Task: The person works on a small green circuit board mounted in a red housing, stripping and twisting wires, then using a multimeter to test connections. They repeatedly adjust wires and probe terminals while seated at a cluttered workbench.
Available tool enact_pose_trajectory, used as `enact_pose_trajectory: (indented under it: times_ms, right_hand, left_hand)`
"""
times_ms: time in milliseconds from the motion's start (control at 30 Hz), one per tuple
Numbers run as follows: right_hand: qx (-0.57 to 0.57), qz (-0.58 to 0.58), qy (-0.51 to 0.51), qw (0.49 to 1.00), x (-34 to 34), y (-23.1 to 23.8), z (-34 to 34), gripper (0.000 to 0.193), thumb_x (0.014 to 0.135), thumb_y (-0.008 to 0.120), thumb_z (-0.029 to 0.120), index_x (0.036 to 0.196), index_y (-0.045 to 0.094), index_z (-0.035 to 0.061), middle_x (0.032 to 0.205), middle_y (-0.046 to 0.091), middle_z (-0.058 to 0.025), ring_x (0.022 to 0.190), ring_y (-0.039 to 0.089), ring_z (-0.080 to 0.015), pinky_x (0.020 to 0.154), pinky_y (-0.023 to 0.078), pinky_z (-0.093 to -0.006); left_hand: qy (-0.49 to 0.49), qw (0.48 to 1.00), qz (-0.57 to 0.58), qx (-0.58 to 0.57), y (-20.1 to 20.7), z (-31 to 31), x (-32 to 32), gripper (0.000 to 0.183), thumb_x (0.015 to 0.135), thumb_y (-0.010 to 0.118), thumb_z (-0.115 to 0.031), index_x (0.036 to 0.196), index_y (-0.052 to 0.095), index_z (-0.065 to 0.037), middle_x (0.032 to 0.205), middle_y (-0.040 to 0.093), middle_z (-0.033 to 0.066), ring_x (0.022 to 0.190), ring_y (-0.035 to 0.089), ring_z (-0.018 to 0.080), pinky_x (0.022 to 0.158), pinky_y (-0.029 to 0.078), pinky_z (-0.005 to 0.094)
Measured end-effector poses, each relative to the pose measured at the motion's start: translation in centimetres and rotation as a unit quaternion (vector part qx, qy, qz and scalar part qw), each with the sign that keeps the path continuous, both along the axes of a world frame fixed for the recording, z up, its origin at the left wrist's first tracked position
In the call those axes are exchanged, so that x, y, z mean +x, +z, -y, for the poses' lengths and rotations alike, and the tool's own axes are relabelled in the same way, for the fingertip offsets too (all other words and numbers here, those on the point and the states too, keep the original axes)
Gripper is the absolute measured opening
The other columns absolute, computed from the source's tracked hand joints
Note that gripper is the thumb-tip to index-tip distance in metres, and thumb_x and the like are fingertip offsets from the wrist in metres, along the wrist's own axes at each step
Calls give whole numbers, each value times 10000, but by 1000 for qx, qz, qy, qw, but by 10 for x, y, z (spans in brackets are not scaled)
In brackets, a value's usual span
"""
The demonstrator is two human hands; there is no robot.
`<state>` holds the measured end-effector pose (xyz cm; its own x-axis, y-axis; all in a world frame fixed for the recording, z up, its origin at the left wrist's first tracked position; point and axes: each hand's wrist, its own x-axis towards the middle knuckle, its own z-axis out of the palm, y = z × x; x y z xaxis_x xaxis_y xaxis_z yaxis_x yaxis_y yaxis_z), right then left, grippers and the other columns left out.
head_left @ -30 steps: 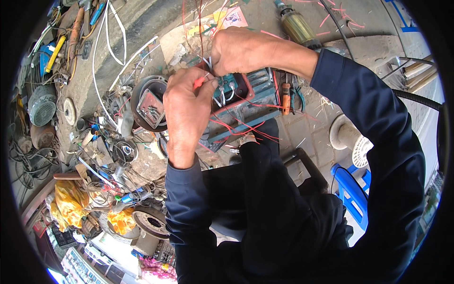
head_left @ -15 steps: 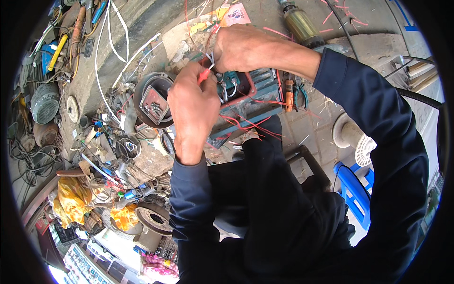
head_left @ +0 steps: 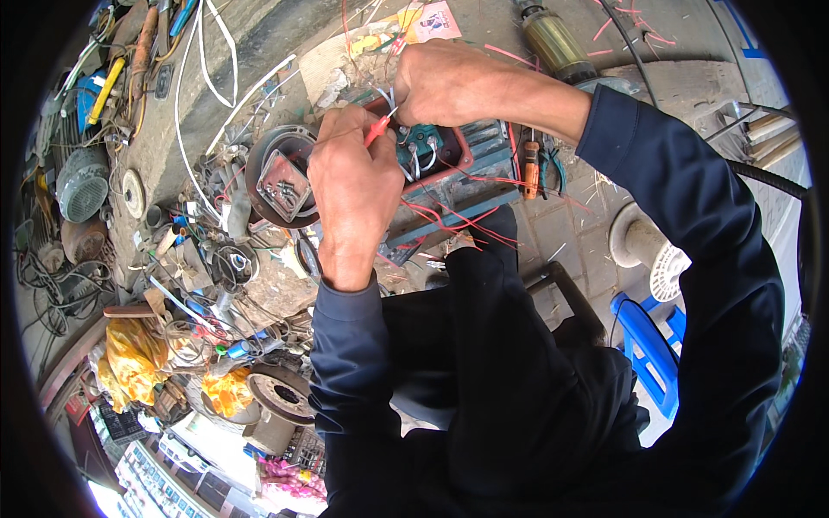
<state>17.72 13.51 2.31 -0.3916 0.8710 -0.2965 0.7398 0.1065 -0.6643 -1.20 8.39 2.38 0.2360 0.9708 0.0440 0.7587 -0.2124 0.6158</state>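
Observation:
My left hand (head_left: 356, 168) is closed around a slim red-handled tool (head_left: 377, 129), whose thin pale tip points at my right fingertips. My right hand (head_left: 440, 84) is closed, pinching the light-coloured wires (head_left: 386, 95); the pinched ends are partly hidden by its fingers. Below both hands stands a grey-green electric motor (head_left: 449, 211) with its terminal box uncovered. The box has a dark red rim (head_left: 466, 164). Inside sits a green terminal block (head_left: 425, 138) with white wire loops. Red wires (head_left: 440, 220) trail over the motor's near side.
A round metal housing (head_left: 252, 177) holding a clear tray of screws (head_left: 283, 186) is left of the motor. To the right lie an orange-handled screwdriver (head_left: 530, 168) and green-handled pliers (head_left: 553, 173). A wound rotor (head_left: 555, 43), a white spool (head_left: 635, 237) and a blue stool (head_left: 648, 354) stand farther right.
The view has shifted slightly. My hands stay close together over the terminal box, and the red-handled tool's tip now shows more plainly against my right fingertips.

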Motion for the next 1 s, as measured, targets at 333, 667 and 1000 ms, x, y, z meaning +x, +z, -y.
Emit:
enact_pose_trajectory:
  times_ms: [333,667,1000]
  right_hand:
    - [4,-3,-12,1000,-2,-7,0,224,809,731,216,851,795,6,792,721,-265,765,722,-405,758,562,-509]
    - [18,-7,4,1000,-2,-9,-4,220,804,743,222,830,799,10,767,725,-250,740,725,-374,742,563,-499]
    - [10,-16,17,1000,0,-5,-3,243,800,736,209,870,790,-17,757,705,-274,724,713,-385,744,562,-498]
  left_hand:
    - [41,997,41,-54,0,-2,-4,114,892,767,-48,944,698,25,958,720,230,887,724,424,800,563,457]
    - [59,990,62,-108,4,-2,-4,127,904,768,-78,945,703,24,864,735,215,797,736,366,764,570,426]
    - [35,995,47,-84,1,-1,-3,136,904,765,-83,975,703,15,958,736,241,879,733,433,791,566,467]
